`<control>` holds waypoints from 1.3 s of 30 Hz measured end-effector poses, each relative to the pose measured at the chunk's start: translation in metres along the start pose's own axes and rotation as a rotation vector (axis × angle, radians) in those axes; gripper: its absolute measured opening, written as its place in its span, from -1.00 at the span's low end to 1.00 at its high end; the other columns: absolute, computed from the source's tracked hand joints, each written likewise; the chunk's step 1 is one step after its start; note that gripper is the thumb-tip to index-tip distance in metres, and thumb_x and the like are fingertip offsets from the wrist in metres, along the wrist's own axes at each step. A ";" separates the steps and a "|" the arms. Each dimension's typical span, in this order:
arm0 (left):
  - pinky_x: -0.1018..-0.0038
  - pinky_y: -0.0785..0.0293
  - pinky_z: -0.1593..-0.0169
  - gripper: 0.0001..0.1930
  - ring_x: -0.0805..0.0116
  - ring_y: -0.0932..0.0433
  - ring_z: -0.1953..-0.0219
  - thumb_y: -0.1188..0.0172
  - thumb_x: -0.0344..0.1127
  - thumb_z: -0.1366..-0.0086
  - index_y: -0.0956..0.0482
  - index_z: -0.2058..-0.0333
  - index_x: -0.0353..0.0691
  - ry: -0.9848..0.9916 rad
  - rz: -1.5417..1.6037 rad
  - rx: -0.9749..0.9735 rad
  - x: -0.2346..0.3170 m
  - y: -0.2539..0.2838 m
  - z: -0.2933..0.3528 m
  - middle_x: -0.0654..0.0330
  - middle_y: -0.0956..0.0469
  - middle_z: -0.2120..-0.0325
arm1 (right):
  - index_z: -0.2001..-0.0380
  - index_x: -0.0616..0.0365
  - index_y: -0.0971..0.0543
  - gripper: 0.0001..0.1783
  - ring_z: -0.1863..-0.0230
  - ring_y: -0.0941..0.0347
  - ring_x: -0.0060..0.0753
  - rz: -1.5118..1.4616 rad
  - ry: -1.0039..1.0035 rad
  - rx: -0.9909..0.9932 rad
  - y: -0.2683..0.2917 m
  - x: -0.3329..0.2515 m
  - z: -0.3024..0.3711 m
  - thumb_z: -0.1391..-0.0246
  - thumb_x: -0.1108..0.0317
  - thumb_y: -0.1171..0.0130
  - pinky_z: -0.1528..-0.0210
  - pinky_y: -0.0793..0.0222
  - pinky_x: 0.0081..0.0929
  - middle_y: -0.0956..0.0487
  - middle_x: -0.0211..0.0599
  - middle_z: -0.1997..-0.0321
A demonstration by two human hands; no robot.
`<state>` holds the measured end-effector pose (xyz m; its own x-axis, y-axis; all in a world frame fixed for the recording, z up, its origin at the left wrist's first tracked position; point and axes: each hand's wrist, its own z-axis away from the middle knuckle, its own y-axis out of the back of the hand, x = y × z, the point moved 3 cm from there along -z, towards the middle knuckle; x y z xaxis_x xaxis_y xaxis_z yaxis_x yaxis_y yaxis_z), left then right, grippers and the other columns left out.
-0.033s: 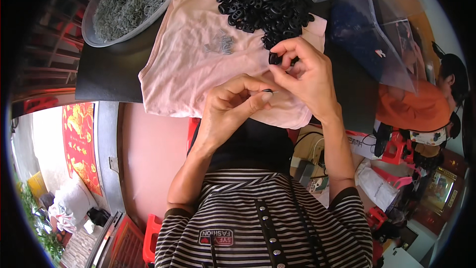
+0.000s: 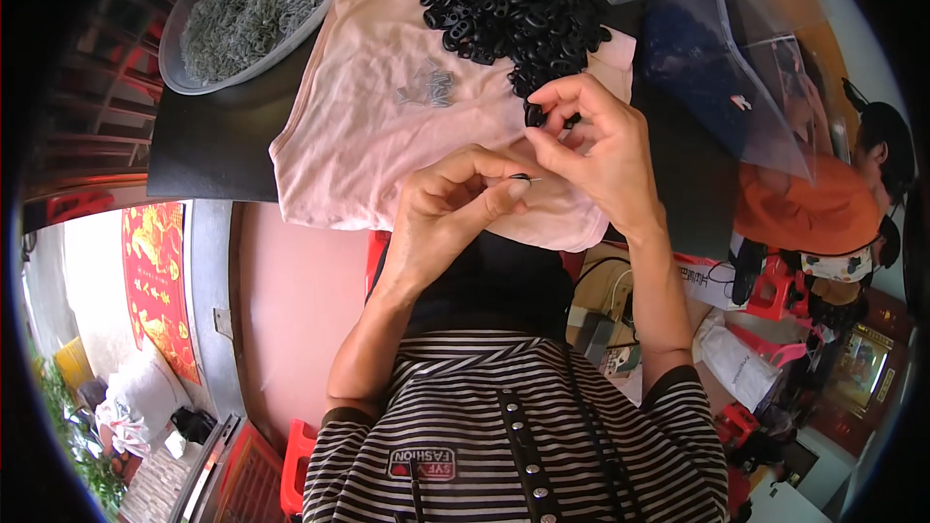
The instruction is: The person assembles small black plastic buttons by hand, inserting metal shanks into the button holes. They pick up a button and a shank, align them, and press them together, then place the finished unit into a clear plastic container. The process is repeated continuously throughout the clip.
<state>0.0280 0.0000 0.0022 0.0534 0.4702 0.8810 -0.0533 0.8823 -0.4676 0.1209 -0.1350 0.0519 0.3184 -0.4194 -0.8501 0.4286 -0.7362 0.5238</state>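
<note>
Between the thumb and forefinger of my left hand [image 2: 450, 199] is a small black piece [image 2: 521, 176], with a thin pale tip pointing right. My fingers hide most of it. Up and to the right, my right hand [image 2: 596, 140] pinches a small black plastic piece [image 2: 534, 114], and another dark bit shows by its curled fingers. Just beyond that hand lies a heap of black oval plastic pieces with holes [image 2: 513, 5]. Both hands are over a pink cloth [image 2: 339, 126], where a small group of grey pieces [image 2: 441, 87] lies.
A clear plastic tub [image 2: 174, 63] of small grey pieces stands at the far left of the dark table [image 2: 208, 150]. Clear plastic sheeting [image 2: 717, 58] covers the far right. On the right a person in orange [image 2: 809, 203] is close by. Red stools [image 2: 295, 465] stand below table level.
</note>
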 end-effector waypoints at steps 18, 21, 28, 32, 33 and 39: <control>0.60 -0.45 0.23 -0.84 0.48 -0.54 0.36 -0.17 -0.40 -0.26 -0.56 0.25 -0.37 -0.074 0.079 0.145 -0.002 -0.005 0.000 0.15 -0.59 0.37 | 0.16 0.26 -0.51 -0.79 0.31 -0.54 -0.61 -0.365 -0.028 0.190 -0.005 -0.002 0.035 -0.09 0.56 -0.12 0.35 -0.48 -0.68 -0.61 -0.27 0.33; 0.57 -0.47 0.18 -0.86 0.45 -0.55 0.28 -0.15 -0.41 -0.26 -0.56 0.26 -0.36 -0.091 0.095 0.203 0.003 -0.008 0.003 0.09 -0.58 0.26 | 0.23 0.24 -0.56 -0.80 0.34 -0.55 -0.64 -0.217 0.032 0.231 -0.002 -0.009 0.041 -0.02 0.59 -0.18 0.37 -0.47 -0.70 -0.63 -0.29 0.36; 0.48 -0.50 0.07 -0.86 0.37 -0.57 0.17 -0.13 -0.42 -0.27 -0.54 0.24 -0.36 -0.096 0.146 0.155 0.005 -0.015 0.006 0.07 -0.55 0.14 | 0.23 0.23 -0.59 -0.80 0.39 -0.49 -0.66 -0.260 0.070 0.207 -0.001 -0.011 0.042 -0.03 0.60 -0.16 0.37 -0.43 -0.71 -0.55 -0.36 0.34; 0.48 -0.50 0.05 -0.85 0.35 -0.58 0.18 -0.12 -0.44 -0.28 -0.54 0.22 -0.38 -0.131 0.096 0.126 0.004 -0.013 0.007 0.07 -0.55 0.16 | 0.19 0.20 -0.59 -0.76 0.40 -0.43 -0.66 -0.209 0.094 0.136 0.000 -0.015 0.041 -0.05 0.60 -0.12 0.30 -0.43 -0.71 -0.49 -0.39 0.33; 0.47 -0.50 0.04 -0.84 0.34 -0.58 0.18 -0.12 -0.44 -0.28 -0.53 0.21 -0.39 -0.128 0.105 0.115 0.003 -0.015 0.007 0.07 -0.55 0.17 | 0.18 0.22 -0.59 -0.77 0.38 -0.44 -0.67 -0.239 0.096 0.142 0.000 -0.016 0.041 -0.06 0.60 -0.11 0.28 -0.43 -0.71 -0.50 -0.38 0.33; 0.44 -0.52 0.02 -0.84 0.29 -0.61 0.21 -0.10 -0.45 -0.28 -0.52 0.21 -0.41 -0.073 0.210 0.108 0.002 -0.022 0.008 0.05 -0.57 0.22 | 0.15 0.30 -0.54 -0.79 0.33 -0.51 -0.62 -0.597 -0.037 0.159 -0.005 -0.011 0.046 -0.11 0.56 -0.10 0.24 -0.46 -0.71 -0.54 -0.32 0.29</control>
<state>0.0209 -0.0192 0.0146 -0.0416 0.6368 0.7699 -0.1621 0.7560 -0.6341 0.0761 -0.1507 0.0563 0.0317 0.0731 -0.9968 0.3913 -0.9186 -0.0550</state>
